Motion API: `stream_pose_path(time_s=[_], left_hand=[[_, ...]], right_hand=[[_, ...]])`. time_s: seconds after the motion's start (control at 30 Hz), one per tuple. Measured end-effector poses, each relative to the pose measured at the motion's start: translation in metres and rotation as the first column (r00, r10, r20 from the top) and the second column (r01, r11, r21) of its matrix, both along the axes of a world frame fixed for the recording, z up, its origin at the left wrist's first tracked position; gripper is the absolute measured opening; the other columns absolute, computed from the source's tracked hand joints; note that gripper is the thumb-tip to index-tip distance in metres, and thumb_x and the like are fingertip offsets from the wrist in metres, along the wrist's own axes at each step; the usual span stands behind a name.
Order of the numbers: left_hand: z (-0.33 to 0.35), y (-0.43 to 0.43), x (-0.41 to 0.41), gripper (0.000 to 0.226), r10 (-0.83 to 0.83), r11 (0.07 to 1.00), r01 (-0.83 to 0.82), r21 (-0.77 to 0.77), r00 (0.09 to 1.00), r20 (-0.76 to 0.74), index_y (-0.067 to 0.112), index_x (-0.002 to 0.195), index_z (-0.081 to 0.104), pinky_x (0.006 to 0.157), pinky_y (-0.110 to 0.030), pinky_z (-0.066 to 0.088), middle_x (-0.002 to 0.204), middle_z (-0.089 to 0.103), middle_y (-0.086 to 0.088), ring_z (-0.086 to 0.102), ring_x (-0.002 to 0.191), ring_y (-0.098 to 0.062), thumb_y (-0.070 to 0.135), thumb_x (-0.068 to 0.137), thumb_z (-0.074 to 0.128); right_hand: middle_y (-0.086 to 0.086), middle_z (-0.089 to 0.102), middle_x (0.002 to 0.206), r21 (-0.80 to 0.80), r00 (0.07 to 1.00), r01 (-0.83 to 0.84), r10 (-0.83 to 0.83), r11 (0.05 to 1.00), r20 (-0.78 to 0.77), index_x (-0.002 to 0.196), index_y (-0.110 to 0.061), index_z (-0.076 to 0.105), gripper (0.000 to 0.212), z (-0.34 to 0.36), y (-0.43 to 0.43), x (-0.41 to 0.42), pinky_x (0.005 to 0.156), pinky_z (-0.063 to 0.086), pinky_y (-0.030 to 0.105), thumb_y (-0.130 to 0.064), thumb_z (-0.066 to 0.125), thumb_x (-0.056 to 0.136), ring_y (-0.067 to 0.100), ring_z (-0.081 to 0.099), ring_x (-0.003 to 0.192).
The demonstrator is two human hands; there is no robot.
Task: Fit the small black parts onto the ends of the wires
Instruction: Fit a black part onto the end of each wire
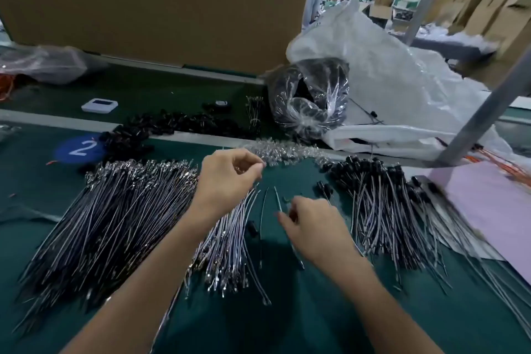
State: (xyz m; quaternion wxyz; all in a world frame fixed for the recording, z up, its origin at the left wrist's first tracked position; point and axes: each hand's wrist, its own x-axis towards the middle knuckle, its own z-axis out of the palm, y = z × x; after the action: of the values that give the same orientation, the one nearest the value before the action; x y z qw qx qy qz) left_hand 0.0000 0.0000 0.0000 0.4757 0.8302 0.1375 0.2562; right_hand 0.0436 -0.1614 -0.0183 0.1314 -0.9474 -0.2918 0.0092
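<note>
On the green worktop (287,325), a broad fan of thin grey wires with bare metal ends (115,210) lies at far left. Beyond it, a loose heap of small black parts (161,126) sits beside a round blue marker bearing a white 2 (77,148).

The left hand (227,178) hovers above a smaller sheaf of grey wires (230,244), its fingers curled and its thumb and forefinger drawn together. Whether they pinch a part we cannot tell, as the tips are blurred. Just past it is a scatter of tiny clear pieces (284,149).

Right of centre, the right hand (313,224) grips a single grey wire (277,198) between curled fingers, with the free end standing up towards the left hand.

Farther right lie wires already capped in black (382,204), in a pile that touches a pale pink sheet (488,204). Behind them is a clear plastic bag of black stock (310,100).

We judge the wires light and whippy, and likely to buckle if pushed from far back. The best hold is therefore close behind the metal end. The black parts look light, smooth and easy to drop, so we would pinch each one by its sides and leave its opening clear.
</note>
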Motion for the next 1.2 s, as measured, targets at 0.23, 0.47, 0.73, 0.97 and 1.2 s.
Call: stream_pose_path(time_s=[0.23,0.47,0.73,0.97,1.2], left_hand=[[-0.019,0.01,0.007,0.008,0.27,0.962,-0.273,0.006,0.954,0.131,0.023,0.085,0.075,0.056,-0.012,0.05,0.068,0.067,0.016,0.062,0.059,0.001,0.018,0.088,0.07],[-0.032,-0.005,0.002,0.014,0.173,0.91,-0.1,0.401,0.974,-0.149,0.027,0.084,0.075,0.076,-0.031,0.052,0.082,0.071,0.01,0.059,0.09,-0.012,0.039,0.087,0.069],[-0.042,-0.014,0.008,0.031,0.188,0.778,0.116,0.617,0.895,-0.405,0.027,0.086,0.07,0.099,-0.037,0.027,0.105,0.055,0.006,0.034,0.113,-0.02,0.058,0.085,0.064],[-0.048,-0.018,0.014,0.024,0.131,0.81,0.165,0.563,0.885,-0.447,0.02,0.085,0.071,0.095,-0.035,0.018,0.113,0.048,0.006,0.027,0.113,-0.019,0.038,0.095,0.058],[-0.03,-0.024,0.012,0.018,-0.096,0.987,0.077,-0.142,0.987,-0.132,0.019,0.076,0.065,0.078,-0.024,0.045,0.091,0.063,0.001,0.057,0.084,-0.013,0.024,0.093,0.066]], right_hand=[[0.011,0.065,0.104,-0.124,0.998,-0.002,0.01,0.992,0.068,0.101,-0.012,0.046,0.024,-0.027,0.01,0.007,0.064,0.034,0.035,-0.033,0.036,0.104,0.035,0.064,0.095],[0.006,0.065,0.106,-0.089,0.992,0.026,-0.014,0.996,0.129,0.104,-0.013,0.046,0.017,-0.03,0.009,0.008,0.064,0.034,0.034,-0.029,0.04,0.103,0.03,0.065,0.097],[-0.002,0.061,0.081,0.337,0.992,-0.068,0.029,0.939,0.12,0.089,-0.015,0.052,0.015,-0.025,0.0,0.02,0.064,0.037,0.029,-0.026,0.051,0.1,0.017,0.055,0.072],[-0.008,0.069,0.07,0.695,0.958,0.209,-0.003,0.688,-0.286,0.096,-0.024,0.069,0.01,-0.024,-0.004,0.02,0.062,0.051,0.024,-0.016,0.068,0.09,0.006,0.062,0.062],[0.0,0.065,0.062,0.792,0.807,0.431,0.209,0.431,-0.553,0.081,-0.007,0.074,0.01,-0.019,-0.002,0.011,0.049,0.043,0.018,-0.008,0.068,0.089,0.007,0.055,0.054]])
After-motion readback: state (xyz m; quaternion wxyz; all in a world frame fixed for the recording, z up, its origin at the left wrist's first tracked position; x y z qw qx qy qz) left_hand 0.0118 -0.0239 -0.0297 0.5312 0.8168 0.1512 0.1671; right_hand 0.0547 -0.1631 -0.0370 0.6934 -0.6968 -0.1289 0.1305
